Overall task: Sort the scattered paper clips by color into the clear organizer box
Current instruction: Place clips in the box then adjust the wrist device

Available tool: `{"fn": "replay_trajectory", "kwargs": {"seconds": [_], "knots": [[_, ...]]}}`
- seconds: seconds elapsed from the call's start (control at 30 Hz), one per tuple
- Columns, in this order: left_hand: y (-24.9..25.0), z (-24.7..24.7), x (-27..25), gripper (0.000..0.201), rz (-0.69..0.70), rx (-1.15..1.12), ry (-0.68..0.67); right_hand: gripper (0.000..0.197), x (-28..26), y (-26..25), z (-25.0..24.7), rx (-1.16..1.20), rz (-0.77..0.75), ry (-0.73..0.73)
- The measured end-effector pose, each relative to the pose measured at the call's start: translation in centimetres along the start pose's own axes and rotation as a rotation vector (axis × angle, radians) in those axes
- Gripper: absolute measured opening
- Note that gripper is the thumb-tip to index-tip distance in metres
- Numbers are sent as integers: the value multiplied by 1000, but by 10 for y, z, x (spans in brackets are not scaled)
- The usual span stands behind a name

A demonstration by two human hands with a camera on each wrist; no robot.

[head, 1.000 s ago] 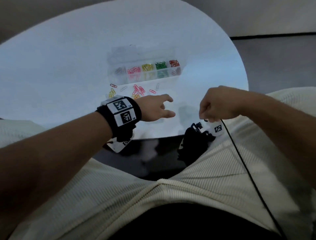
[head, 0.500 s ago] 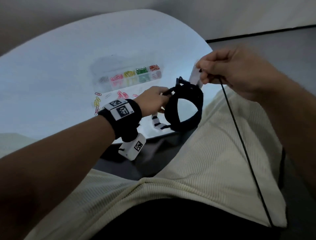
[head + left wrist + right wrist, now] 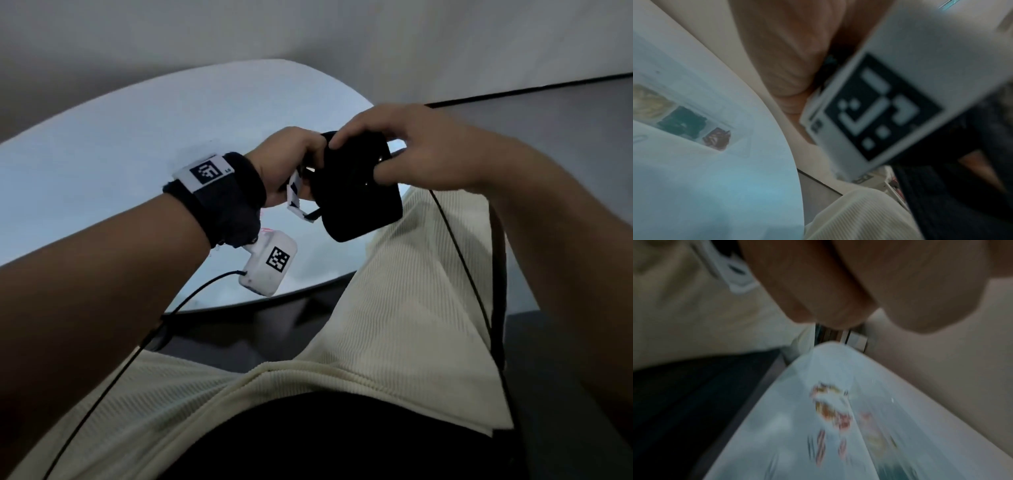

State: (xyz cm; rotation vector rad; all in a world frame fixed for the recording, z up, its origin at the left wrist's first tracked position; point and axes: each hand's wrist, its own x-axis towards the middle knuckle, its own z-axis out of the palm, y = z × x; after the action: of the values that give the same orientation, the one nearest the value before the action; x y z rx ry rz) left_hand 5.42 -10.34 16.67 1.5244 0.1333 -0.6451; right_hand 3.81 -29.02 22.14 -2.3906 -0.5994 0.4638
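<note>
The right hand (image 3: 424, 150) gripped a black wrist strap (image 3: 356, 192), fingers curled over its top edge. The left hand (image 3: 284, 164) pinched the strap's near end. Beyond the left hand, on the desk (image 3: 715, 186), the clear organizer box (image 3: 731, 133) held yellow, green and red paper clips (image 3: 717, 138) in separate adjacent compartments.
</note>
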Motion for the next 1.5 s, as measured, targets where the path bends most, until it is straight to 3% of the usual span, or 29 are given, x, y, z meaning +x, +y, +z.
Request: {"fn": "replay_trajectory", "kwargs": {"seconds": [0.17,0.23,0.3,0.37,0.47,0.53,0.63,0.73,0.83,0.93,1.03,1.1,1.2,1.3,1.4,1.5], "knots": [[27,25,-13,8,47,-61,-92,38,-3,7,-3,-13,64,460],[34,36,-12,16,118,-57,-84,29,-9,17,-10,63,131,612],[37,48,-11,45,136,-89,-11,19,-19,30,-17,110,210,669],[36,61,-13,67,165,-113,-48,10,-27,40,-25,145,278,715],[35,85,-18,88,228,-18,-144,48,-36,45,-41,32,418,775],[36,99,-20,100,292,54,-189,55,-40,47,-52,-35,451,848],[37,116,-24,110,400,205,-210,50,-45,56,-55,-98,500,929],[34,125,-25,110,395,255,-212,16,-50,56,-44,-323,495,922],[26,131,-24,114,372,312,-230,52,-43,56,-32,-618,411,928],[25,132,-23,110,344,274,-230,51,-31,43,-35,-791,243,950],[28,127,-16,103,293,262,-183,49,-7,17,-46,-634,-59,806],[30,125,-12,95,226,247,-157,39,15,9,-45,-554,-157,728],[28,117,-8,90,127,167,-165,29,37,28,-33,-510,-81,620],[20,102,-10,71,87,277,-153,24,41,55,-32,-599,12,520],[21,90,-17,47,56,278,-229,24,40,62,-40,-555,-8,553],[35,86,-22,21,121,241,-285,26,41,63,-39,-258,-97,689]]}}
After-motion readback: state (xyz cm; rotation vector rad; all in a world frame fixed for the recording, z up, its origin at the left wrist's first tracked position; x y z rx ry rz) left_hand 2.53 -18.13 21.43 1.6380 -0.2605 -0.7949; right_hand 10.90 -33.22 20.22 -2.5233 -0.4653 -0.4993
